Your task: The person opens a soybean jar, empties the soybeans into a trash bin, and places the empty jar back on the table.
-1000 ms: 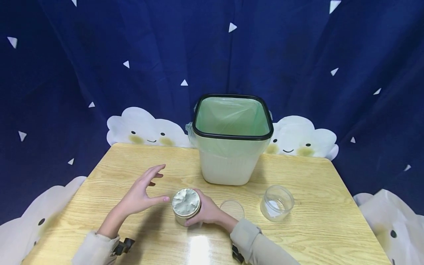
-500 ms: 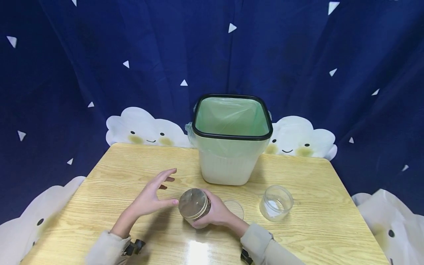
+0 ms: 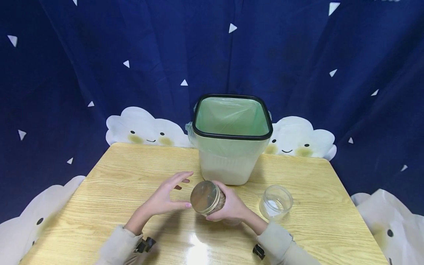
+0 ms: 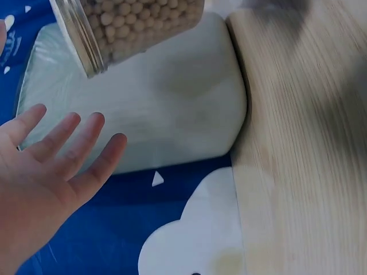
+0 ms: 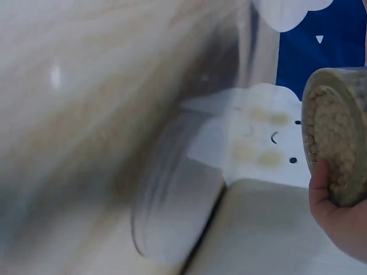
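Observation:
My right hand [image 3: 232, 206] grips a clear jar [image 4: 143, 20] with a gold metal lid [image 3: 204, 197]. It is filled with small round tan beads or beans, whose exact kind I cannot tell. Raised off the table, the jar tilts with its lid toward the left; its base [image 5: 332, 137] shows in the right wrist view. My left hand [image 3: 165, 198] has its fingers spread just left of the lid, the thumb tip close to the rim. In the left wrist view the fingers of that hand [image 4: 51, 172] are apart from the jar.
Behind the jar stands a white bin [image 3: 228, 162] with a black rim and a pale green liner. An open clear container [image 3: 276, 202] sits on the wooden table [image 3: 314, 206] to the right. Under the right hand, a clear round disc [image 3: 232, 222] is mostly hidden.
The jar has moved right and up in my right hand, tilting so its lid faces more to the left. My left hand has followed it rightward, fingers still spread.

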`<action>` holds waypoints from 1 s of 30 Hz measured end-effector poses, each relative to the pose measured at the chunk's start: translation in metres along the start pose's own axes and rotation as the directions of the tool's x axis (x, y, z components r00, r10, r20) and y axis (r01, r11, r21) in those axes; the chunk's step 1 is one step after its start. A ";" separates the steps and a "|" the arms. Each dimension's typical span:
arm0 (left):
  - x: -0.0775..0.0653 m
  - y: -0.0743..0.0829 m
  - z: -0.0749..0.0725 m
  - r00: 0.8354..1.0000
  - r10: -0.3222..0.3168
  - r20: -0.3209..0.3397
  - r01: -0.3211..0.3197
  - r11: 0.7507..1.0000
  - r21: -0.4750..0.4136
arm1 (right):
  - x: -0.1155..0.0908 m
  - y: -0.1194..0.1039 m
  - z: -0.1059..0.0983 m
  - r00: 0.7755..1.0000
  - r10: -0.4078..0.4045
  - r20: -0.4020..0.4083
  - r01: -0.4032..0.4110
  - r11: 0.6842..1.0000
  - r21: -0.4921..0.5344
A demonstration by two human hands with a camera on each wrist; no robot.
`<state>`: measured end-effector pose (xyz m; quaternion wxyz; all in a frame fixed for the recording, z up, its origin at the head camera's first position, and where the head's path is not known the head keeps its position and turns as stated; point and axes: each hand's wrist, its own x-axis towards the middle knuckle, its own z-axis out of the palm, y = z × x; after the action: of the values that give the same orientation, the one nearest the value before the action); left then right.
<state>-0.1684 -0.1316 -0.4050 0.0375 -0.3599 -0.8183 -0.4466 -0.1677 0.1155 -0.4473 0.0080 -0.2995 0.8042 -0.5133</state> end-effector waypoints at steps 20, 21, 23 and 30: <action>0.028 0.015 0.032 0.981 0.112 0.158 -0.132 0.984 0.119 | -0.001 -0.020 -0.023 0.999 0.048 0.013 -0.043 0.960 -0.277; 0.029 0.016 0.032 0.981 0.117 0.156 -0.136 0.983 0.123 | -0.001 -0.020 -0.024 0.998 0.053 0.016 -0.046 0.958 -0.285; 0.030 0.016 0.032 0.980 0.124 0.154 -0.145 0.981 0.133 | -0.001 -0.020 -0.025 0.998 0.061 0.023 -0.052 0.955 -0.293; 0.035 0.017 0.032 0.982 0.136 0.133 -0.155 0.976 0.150 | -0.002 -0.025 -0.027 0.998 0.066 0.017 -0.058 0.955 -0.289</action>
<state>-0.1755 -0.0824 -0.3987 0.0486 -0.4415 -0.8235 -0.3529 -0.1631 0.1314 -0.4148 -0.0089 -0.2790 0.8793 -0.3860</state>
